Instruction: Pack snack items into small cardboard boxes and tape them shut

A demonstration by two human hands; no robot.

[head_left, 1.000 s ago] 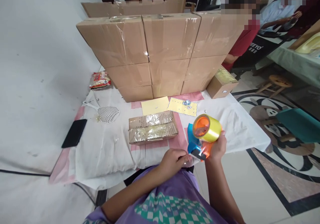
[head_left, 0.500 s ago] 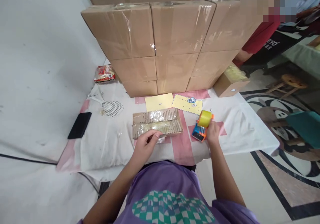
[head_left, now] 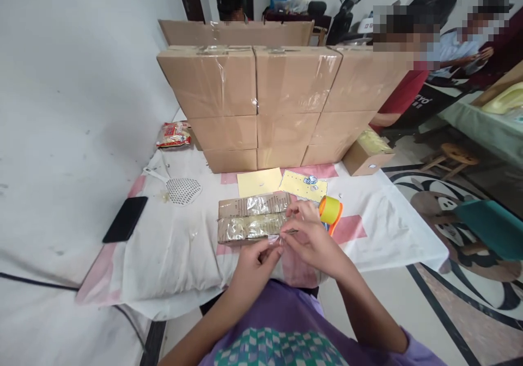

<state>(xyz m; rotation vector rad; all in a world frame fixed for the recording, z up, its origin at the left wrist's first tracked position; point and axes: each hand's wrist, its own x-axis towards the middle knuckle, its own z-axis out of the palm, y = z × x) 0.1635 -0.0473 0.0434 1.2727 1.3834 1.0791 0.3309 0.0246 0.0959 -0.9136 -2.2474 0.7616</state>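
A small cardboard box (head_left: 239, 227), wrapped with shiny clear tape, lies flat on the cloth-covered table. At its front right edge my left hand (head_left: 258, 261) is closed in a pinch, thumb against fingers. My right hand (head_left: 312, 241) comes in from the other side, its fingertips pinched almost against the left ones. A small pale, clear strip (head_left: 273, 238) shows between the fingertips; its kind is hard to tell. Just beyond my right hand stands an orange tape dispenser with a yellow roll (head_left: 330, 211), partly hidden by that hand.
Stacked cartons (head_left: 286, 93) form a wall behind. Yellow sheets (head_left: 259, 181) lie before them. On the left are a white perforated scoop (head_left: 183, 190), a black phone (head_left: 126, 220) and a red packet (head_left: 174, 135). An open carton (head_left: 363, 156) stands right; people are beyond.
My right hand has let go of the tape dispenser and moved left to the box's front edge, meeting my left hand. The view has tilted up somewhat.
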